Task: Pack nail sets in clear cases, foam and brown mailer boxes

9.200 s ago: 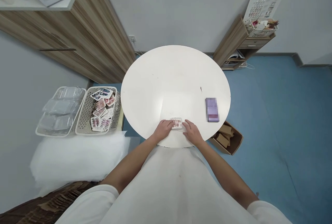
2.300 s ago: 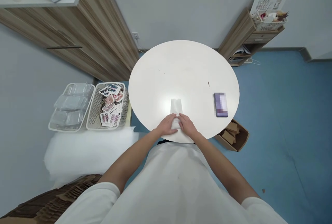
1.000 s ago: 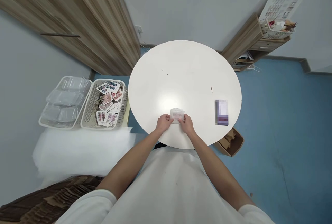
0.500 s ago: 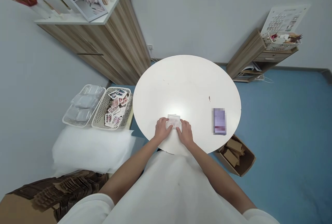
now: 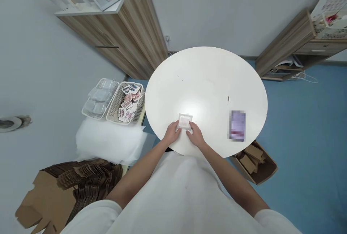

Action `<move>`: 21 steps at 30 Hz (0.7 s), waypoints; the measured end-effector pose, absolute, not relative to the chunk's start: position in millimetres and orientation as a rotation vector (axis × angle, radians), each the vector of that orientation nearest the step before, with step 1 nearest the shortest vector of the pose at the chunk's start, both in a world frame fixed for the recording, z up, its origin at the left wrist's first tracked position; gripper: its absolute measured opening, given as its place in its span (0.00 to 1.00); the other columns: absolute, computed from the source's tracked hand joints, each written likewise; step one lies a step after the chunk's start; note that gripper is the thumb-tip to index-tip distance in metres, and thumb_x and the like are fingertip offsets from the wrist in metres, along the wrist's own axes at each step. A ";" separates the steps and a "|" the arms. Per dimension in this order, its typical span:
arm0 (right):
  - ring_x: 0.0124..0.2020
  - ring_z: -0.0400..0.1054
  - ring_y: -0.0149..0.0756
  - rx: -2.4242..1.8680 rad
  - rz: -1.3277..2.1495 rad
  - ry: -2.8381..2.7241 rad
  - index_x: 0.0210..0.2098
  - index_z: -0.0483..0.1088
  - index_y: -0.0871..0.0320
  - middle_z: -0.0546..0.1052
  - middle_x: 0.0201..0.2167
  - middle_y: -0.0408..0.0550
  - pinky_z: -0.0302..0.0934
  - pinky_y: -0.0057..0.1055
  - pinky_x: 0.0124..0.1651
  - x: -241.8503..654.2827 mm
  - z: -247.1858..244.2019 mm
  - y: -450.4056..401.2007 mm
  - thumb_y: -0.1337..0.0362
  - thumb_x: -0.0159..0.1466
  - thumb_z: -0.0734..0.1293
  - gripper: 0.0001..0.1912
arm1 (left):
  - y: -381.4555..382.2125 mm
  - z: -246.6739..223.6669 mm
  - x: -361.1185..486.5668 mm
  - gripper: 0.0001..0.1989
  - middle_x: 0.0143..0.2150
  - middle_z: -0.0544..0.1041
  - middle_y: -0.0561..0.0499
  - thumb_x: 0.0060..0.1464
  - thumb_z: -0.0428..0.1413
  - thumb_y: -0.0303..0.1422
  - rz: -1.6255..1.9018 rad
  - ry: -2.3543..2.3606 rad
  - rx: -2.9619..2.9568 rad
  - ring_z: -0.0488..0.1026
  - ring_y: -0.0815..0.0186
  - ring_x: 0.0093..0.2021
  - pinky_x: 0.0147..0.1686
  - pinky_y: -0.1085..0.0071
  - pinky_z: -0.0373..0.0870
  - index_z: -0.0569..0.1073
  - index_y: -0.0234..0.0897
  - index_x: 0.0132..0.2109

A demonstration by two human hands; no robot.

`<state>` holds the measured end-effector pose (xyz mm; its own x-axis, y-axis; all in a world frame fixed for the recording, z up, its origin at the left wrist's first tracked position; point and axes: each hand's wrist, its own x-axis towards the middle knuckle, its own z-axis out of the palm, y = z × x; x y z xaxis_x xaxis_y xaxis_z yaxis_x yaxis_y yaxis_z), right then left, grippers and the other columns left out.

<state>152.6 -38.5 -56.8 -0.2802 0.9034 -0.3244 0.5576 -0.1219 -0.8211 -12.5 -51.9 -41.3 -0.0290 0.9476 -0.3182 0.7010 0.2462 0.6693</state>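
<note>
On the near part of the white round table point(image 5: 206, 71) lies a small flat packet point(image 5: 185, 121), with a white wrap or sheet around a pale pink middle. My left hand point(image 5: 172, 134) grips its left lower edge with thumb and fingers. At the right lower edge, my right hand point(image 5: 195, 135) holds the same packet, thumb toward the middle. Most of the packet's top face shows between the hands. What is inside it is too faint to make out.
A pixelated purple item point(image 5: 237, 125) lies at the table's right. Left stand a basket of printed nail cards point(image 5: 110, 115), a basket of clear plastic packs point(image 5: 93, 109), white foam sheets point(image 5: 108, 140) and folded cardboard boxes point(image 5: 48, 198). A carton point(image 5: 267, 170) stands low right.
The view has shifted, so the scene sits differently in the picture. My hands have drawn down toward the packet's near edge, and more of its face shows.
</note>
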 end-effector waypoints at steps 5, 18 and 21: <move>0.46 0.63 0.36 -1.668 1.512 -1.548 0.55 0.57 0.54 0.64 0.53 0.49 0.60 0.37 0.48 145.2 -54.1 -30.4 0.62 0.55 0.59 0.27 | -46.6 -44.3 -15.6 0.22 0.46 0.70 0.45 0.53 0.48 0.32 0.499 1.785 1.354 0.68 0.63 0.43 0.43 0.65 0.67 0.61 0.36 0.56; 0.51 0.61 0.36 -1.626 1.638 -1.361 0.54 0.59 0.52 0.60 0.57 0.46 0.57 0.37 0.54 25.5 -45.7 14.7 0.63 0.52 0.63 0.29 | -4.4 -46.5 -124.9 0.21 0.49 0.69 0.43 0.51 0.51 0.32 0.775 1.807 1.052 0.68 0.64 0.45 0.43 0.66 0.67 0.63 0.36 0.53; 0.52 0.61 0.37 -1.623 1.646 -1.366 0.54 0.59 0.52 0.60 0.57 0.46 0.56 0.38 0.54 -8.4 -44.9 30.7 0.63 0.52 0.63 0.28 | 4.8 -49.8 -152.9 0.21 0.50 0.68 0.42 0.51 0.51 0.31 0.850 1.827 1.019 0.67 0.63 0.48 0.44 0.65 0.67 0.61 0.36 0.53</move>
<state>-8.4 30.7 -44.9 -0.2040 0.8537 -0.4791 0.3134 -0.4067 -0.8581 -152.9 4.8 -49.8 -0.3015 0.8878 -0.3476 0.3058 0.4354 0.8467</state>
